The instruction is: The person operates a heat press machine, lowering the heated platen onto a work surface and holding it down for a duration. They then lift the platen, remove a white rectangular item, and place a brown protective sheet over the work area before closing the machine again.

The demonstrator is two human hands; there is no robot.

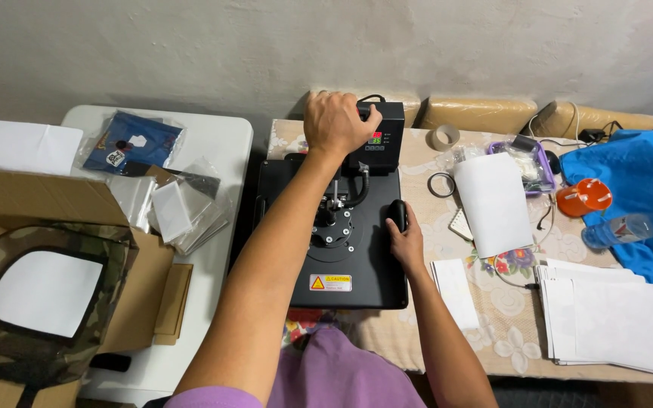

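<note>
From the head camera, a black heat press (341,249) sat flat on the tabletop (508,332), which wore a floral cloth, pushed up near the wall. The left hand (335,121) was stretched out over the machine's control box (381,136), fingers bent and resting on its top edge by the small lit display; whether it was truly gripping or only pressing there, I couldn't tell. The right hand (404,238) was closed around the black handle knob (396,213) at the right side of the top plate.

The press looked heavy and rigid, all metal, not something to lift with one hand. I'd judge the padded knob the sensible hold, since the plate itself carried a yellow warning label (330,282) and may run hot.

To the right lay a white sheet (493,204), a roll of tape (443,137), a purple tray (542,162), an orange lid (583,198), a plastic bottle (625,227) on blue cloth (644,177), and a stack of white paper (614,317). On the left, a second white tabletop (221,136) held clear sleeves (183,211), a blue packet (134,142) and a cardboard box (39,204) with a camouflage piece (47,302).
</note>
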